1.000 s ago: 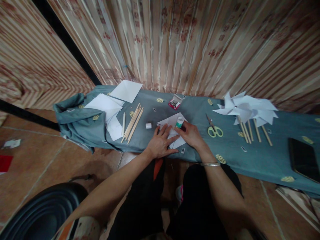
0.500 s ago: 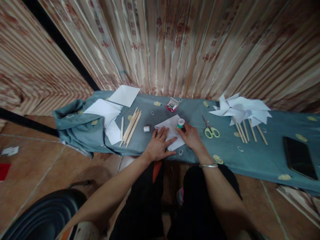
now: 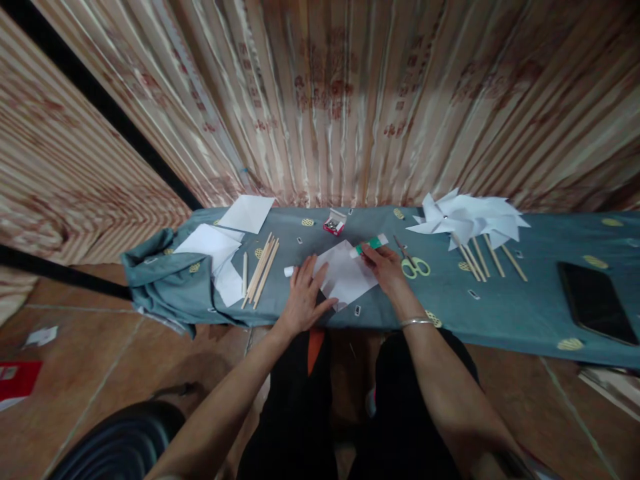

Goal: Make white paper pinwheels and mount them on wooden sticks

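Note:
A white sheet of paper (image 3: 345, 275) lies on the cloth-covered bench in front of me. My left hand (image 3: 304, 297) rests on its left side with the fingers spread. In my right hand (image 3: 383, 265), at the sheet's right edge, is a green and white glue stick (image 3: 371, 245), held sideways above the paper. The small white glue cap (image 3: 289, 271) sits just beyond my left fingers. Scissors with light green handles (image 3: 415, 267) lie right of my right hand. Behind the sheet stands an opened small red box (image 3: 334, 222) with tiny metal pieces in it.
Several wooden sticks (image 3: 263, 270) and a white candle-like stick (image 3: 245, 273) lie to the left, beside loose white papers (image 3: 207, 243). White paper pinwheels (image 3: 467, 217) on sticks are at the right, with a black phone (image 3: 595, 300) farther out. A pleated curtain (image 3: 320, 100) hangs behind the green cloth (image 3: 500, 320).
The glue stick has gone from upright over the paper to lying sideways in my right hand. My left hand has shifted left, uncovering more of the sheet. The view has moved slightly.

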`<state>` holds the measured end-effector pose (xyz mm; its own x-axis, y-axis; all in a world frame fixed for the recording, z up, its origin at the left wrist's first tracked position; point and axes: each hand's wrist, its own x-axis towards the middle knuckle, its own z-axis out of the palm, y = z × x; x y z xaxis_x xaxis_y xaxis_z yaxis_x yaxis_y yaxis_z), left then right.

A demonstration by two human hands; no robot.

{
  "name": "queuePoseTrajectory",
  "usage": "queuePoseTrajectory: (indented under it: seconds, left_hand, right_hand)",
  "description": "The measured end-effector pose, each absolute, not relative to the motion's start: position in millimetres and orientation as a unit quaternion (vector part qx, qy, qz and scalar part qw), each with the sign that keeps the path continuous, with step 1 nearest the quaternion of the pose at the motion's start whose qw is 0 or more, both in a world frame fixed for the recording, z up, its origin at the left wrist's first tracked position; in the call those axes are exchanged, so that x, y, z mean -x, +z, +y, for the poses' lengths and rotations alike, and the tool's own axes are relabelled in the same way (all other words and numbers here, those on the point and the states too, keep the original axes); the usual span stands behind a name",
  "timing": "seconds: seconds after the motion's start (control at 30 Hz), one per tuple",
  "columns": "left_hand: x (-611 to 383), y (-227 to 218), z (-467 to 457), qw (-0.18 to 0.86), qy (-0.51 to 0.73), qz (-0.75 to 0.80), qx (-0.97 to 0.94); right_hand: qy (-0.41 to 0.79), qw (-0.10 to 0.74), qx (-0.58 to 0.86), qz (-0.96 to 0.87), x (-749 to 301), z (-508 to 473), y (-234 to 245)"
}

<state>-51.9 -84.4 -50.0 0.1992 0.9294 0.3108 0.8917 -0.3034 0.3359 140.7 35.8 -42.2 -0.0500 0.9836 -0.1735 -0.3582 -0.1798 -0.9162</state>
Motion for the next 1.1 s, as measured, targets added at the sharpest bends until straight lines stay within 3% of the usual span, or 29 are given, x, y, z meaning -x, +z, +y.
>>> queuePoseTrajectory:
  seconds: [0.13,0.27,0.6,1.1]
  left_hand:
    - [84.4,-59.0,-81.5,0.004,0.321,0.689,-0.650]
    - [104.4,-64.2,-74.2,0.052,0.373,0.697,-0.610]
    - [61.3,-58.1,-74.7,0.354,0.562,0.606,-0.437]
    - [48.8,-42.2,-81.1,0.277,0.499,0.644,-0.509]
  right_hand:
    - [0.689,0.491,0.408,-0.343,-138.9,32.2,-35.7]
    - [0.715,0.466,0.398,-0.337,-136.1,28.4,-32.2]
    - [0.796,0.404,0.323,-0.313,-123.7,7.0,-28.5]
    - [0.765,0.406,0.324,-0.380,-124.0,-1.8,-26.1]
